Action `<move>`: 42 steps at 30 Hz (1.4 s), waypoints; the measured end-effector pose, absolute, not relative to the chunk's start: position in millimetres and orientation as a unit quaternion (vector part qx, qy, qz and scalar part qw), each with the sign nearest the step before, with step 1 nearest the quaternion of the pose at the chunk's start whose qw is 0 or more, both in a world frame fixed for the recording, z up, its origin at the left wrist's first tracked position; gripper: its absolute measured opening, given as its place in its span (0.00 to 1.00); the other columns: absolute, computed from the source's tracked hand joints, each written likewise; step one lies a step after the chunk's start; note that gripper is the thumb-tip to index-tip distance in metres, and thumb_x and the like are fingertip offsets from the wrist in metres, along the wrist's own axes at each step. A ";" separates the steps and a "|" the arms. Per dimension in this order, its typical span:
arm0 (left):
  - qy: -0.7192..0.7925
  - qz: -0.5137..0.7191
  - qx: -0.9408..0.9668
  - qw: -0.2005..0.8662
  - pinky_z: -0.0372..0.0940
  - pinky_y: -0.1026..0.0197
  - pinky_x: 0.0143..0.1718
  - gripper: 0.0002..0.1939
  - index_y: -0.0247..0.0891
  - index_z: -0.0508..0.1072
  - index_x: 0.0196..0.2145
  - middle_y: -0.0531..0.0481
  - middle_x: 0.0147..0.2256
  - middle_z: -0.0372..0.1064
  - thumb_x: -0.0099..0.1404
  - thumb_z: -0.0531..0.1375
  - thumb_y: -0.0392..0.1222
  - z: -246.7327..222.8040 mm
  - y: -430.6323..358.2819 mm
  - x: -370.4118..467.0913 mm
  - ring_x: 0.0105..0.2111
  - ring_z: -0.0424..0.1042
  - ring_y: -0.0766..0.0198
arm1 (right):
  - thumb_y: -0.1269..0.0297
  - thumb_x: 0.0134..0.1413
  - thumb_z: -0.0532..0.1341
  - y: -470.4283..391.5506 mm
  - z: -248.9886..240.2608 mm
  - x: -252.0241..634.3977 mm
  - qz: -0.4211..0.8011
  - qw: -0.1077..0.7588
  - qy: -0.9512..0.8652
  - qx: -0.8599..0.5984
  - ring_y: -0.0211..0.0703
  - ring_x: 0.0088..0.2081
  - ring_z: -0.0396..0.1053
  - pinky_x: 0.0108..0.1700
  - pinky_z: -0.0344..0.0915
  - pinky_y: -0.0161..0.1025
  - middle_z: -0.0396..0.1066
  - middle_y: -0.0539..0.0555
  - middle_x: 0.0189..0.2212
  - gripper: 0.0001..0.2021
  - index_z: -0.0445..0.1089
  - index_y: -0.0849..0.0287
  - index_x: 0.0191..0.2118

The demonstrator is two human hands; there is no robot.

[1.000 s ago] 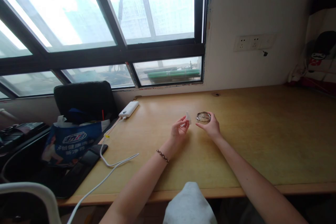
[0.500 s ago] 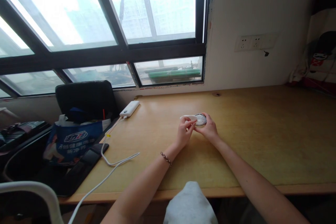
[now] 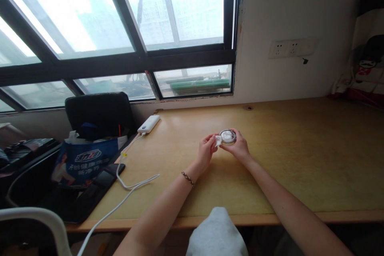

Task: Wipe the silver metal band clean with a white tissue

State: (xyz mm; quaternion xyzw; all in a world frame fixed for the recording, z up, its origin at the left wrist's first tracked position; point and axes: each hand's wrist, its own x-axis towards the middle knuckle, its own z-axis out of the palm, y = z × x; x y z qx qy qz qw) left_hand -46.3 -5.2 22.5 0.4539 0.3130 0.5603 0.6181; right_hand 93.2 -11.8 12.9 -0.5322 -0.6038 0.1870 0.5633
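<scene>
1. And the left hand (image 3: pixel 206 151) pinches the crumpled white tissue (image 3: pixel 218 141), now bunched at the left rim!
2. Right hand (image 3: pixel 241 148) still clasps the round clear glass dish (image 3: pixel 227 136) over the yellowish desk (image 3: pixel 300 160).

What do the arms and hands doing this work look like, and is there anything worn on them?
They are a person's two bare hands, ungloved. The left hand has a braided or twisted bracelet around its wrist, dark with paler flecks. The right hand shows no band or ring. No sleeves cover the visible forearms, and no cables attach to them.
</scene>
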 end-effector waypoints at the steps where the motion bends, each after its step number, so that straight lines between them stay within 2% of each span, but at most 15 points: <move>1: 0.317 0.548 0.458 0.624 0.43 0.71 0.16 0.18 0.32 0.68 0.35 0.61 0.14 0.46 0.52 0.58 0.49 21.9 -5.3 -45.8 0.13 0.44 0.78 | 0.56 0.24 0.67 -11.9 12.9 93.2 0.182 0.561 -0.608 -0.532 0.48 0.39 0.64 0.41 0.60 0.42 0.66 0.55 0.39 0.33 0.60 0.56 0.44; 5: 0.376 0.525 0.503 0.574 0.44 0.71 0.16 0.20 0.33 0.67 0.37 0.59 0.16 0.54 0.49 0.61 0.48 19.8 -6.8 -42.1 0.14 0.50 0.77 | 0.56 0.27 0.65 -13.2 13.7 92.7 0.148 0.531 -0.637 -0.538 0.48 0.40 0.64 0.41 0.61 0.43 0.65 0.56 0.40 0.33 0.58 0.58 0.46; 8: 0.422 0.543 0.518 0.509 0.48 0.71 0.17 0.21 0.35 0.65 0.37 0.61 0.15 0.54 0.47 0.62 0.47 18.2 -6.0 -40.4 0.15 0.53 0.76 | 0.56 0.28 0.65 -16.0 16.5 92.1 0.117 0.515 -0.655 -0.540 0.50 0.41 0.64 0.42 0.61 0.44 0.64 0.58 0.41 0.35 0.57 0.59 0.47; 12: 0.445 0.579 0.524 0.437 0.53 0.71 0.20 0.18 0.34 0.65 0.33 0.60 0.17 0.57 0.48 0.61 0.47 16.4 -1.3 -44.8 0.18 0.57 0.74 | 0.57 0.29 0.65 -22.9 23.0 90.2 0.095 0.494 -0.701 -0.505 0.50 0.44 0.62 0.45 0.60 0.46 0.62 0.58 0.43 0.35 0.56 0.58 0.48; 20: 0.472 0.558 0.562 0.387 0.58 0.67 0.26 0.16 0.32 0.71 0.27 0.51 0.25 0.64 0.49 0.59 0.50 17.6 6.9 -56.8 0.24 0.62 0.70 | 0.60 0.28 0.66 -31.3 20.8 83.6 0.186 0.455 -0.759 -0.428 0.46 0.43 0.63 0.45 0.61 0.43 0.61 0.56 0.44 0.40 0.49 0.55 0.51; 26: 0.397 0.538 0.622 0.408 0.59 0.67 0.29 0.14 0.34 0.73 0.29 0.49 0.31 0.64 0.52 0.58 0.48 27.1 3.4 -57.8 0.31 0.64 0.67 | 0.64 0.27 0.67 -30.3 27.3 84.4 0.145 0.478 -0.769 -0.398 0.49 0.50 0.55 0.50 0.57 0.45 0.55 0.58 0.47 0.36 0.55 0.57 0.48; 30: 0.362 0.529 0.622 0.449 0.60 0.66 0.32 0.14 0.35 0.73 0.33 0.47 0.36 0.64 0.52 0.58 0.47 29.1 2.1 -57.5 0.35 0.65 0.65 | 0.64 0.29 0.66 -32.1 30.7 83.6 0.154 0.481 -0.772 -0.386 0.48 0.47 0.58 0.49 0.59 0.45 0.57 0.57 0.44 0.35 0.54 0.56 0.49; 36: 0.427 0.522 0.581 0.456 0.60 0.64 0.30 0.18 0.32 0.73 0.30 0.48 0.27 0.68 0.52 0.57 0.51 19.1 7.5 -58.5 0.28 0.64 0.66 | 0.63 0.31 0.66 -34.3 27.0 81.9 0.151 0.505 -0.742 -0.414 0.48 0.48 0.59 0.50 0.58 0.45 0.57 0.58 0.48 0.41 0.46 0.57 0.54; 42: 0.410 0.516 0.571 0.489 0.60 0.63 0.31 0.19 0.31 0.73 0.31 0.47 0.27 0.68 0.54 0.55 0.52 9.7 6.9 -55.3 0.29 0.65 0.65 | 0.62 0.34 0.64 -30.3 31.4 87.3 0.076 0.546 -0.697 -0.459 0.50 0.49 0.57 0.51 0.57 0.48 0.58 0.60 0.47 0.35 0.52 0.59 0.52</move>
